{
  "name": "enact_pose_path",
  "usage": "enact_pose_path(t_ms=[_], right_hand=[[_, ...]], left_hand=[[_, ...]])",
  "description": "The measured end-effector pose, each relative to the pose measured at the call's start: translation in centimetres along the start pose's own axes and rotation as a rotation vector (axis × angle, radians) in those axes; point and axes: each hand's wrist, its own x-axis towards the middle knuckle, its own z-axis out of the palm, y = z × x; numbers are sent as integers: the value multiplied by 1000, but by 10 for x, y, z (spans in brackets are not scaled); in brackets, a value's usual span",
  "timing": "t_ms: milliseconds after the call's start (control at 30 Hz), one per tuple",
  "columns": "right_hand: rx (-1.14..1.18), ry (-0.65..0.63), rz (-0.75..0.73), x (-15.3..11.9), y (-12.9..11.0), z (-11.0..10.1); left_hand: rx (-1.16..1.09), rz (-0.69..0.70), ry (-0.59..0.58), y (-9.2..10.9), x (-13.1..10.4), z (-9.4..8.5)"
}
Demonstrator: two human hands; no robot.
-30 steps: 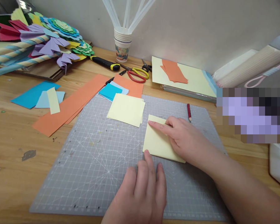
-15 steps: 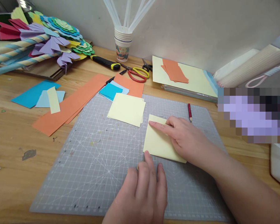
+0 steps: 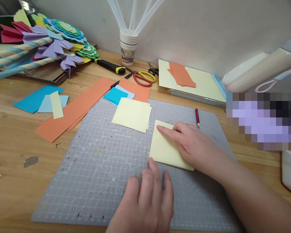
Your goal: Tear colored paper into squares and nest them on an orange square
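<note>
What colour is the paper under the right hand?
Pale yellow; the head view shows the paper best, under the right hand.

Pale yellow, straight-edged paper piece (image 3: pixel 164 147): lies on the grey gridded cutting mat (image 3: pixel 92 181), right of the mat's centre, slightly askew in view. Left edge straight; near edge shows a thin shadow beneath. Right-hand portion hidden.

right fingers (image 3: pixel 168 132): on cream paper (image 3: pixel 162 148) | left fingers (image 3: pixel 154 165): at its corner | grey mat (image 3: pixel 97 191): beneath
</note>
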Motion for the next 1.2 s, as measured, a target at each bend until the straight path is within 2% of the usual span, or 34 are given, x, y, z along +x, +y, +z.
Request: enact_pose_path(t_ms=[467, 1033, 1200], right_hand=[[23, 47, -12, -3, 3, 2], [49, 3, 13, -1, 1, 1], [52, 0, 23, -2, 2, 2]], left_hand=[[10, -14, 23, -1, 1, 1], [7, -5, 36, -2, 2, 0], [12, -11, 9, 0, 0, 2]])
